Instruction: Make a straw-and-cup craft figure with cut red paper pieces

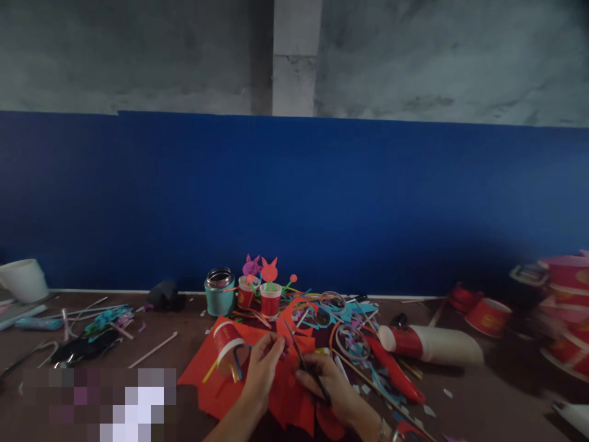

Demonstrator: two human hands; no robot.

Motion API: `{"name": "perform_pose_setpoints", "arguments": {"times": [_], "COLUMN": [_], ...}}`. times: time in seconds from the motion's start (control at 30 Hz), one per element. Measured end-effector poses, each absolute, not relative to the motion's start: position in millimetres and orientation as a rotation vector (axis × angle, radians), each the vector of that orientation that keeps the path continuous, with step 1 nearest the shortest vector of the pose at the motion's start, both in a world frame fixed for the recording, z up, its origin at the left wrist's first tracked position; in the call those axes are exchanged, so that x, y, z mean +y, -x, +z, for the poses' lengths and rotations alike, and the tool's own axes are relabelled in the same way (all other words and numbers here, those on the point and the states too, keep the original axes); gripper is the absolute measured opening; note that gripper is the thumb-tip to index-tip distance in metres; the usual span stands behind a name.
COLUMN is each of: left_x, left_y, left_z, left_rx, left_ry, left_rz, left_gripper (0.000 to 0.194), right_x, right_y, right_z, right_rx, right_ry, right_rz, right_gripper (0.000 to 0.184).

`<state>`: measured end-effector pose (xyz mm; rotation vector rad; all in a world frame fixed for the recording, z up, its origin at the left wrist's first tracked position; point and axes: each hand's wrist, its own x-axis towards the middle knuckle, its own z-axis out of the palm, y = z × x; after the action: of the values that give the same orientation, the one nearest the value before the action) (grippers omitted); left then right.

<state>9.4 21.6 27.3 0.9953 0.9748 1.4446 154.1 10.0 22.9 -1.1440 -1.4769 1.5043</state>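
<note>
An orange-red paper strip [284, 325] is positioned at the far edge of the red sheet [289, 393]. The strip's near end is pinched in the left hand [264, 362], whose fingers are narrowed over the sheet. Scissors [299, 353] are gripped by the right hand [329, 380] at the sheet's right edge; the fingers are curled around the handles, and the blades are pointed toward the strip. The blade gap cannot be determined. A tilted paper cup [230, 345] is supported on the sheet's left part. Beyond the sheet, an upright cup [270, 302] is topped by a red animal head [269, 270], and a turquoise jar [219, 301] is placed to its left. To the sheet's right, tape rolls [352, 341] and a horizontal cup stack [430, 345] are laid on the tabletop [460, 393]. The far side is bounded by a blue panel [294, 202].
</note>
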Motion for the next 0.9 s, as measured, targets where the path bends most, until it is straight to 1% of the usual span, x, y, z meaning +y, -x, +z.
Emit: {"name": "perform_pose_setpoints", "arguments": {"times": [0.47,0.73,0.9], "left_x": [23,24,25], "left_y": [-8,-6,-5], "left_z": [25,27,28], "left_rx": [0.975,0.969,0.969], "left_ry": [-1.028,-1.116,-1.189], "left_rz": [1.453,1.448,1.385], "left_gripper": [0.023,0.023,0.023], "right_x": [8,5,6], "right_y": [-160,-162,-168], "right_z": [36,48,45], "right_rx": [-1.579,-1.685,-1.732], "right_ry": [1.152,1.29,1.233], "right_rz": [1.506,1.478,1.48], "right_gripper": [0.037,0.036,0.032]}}
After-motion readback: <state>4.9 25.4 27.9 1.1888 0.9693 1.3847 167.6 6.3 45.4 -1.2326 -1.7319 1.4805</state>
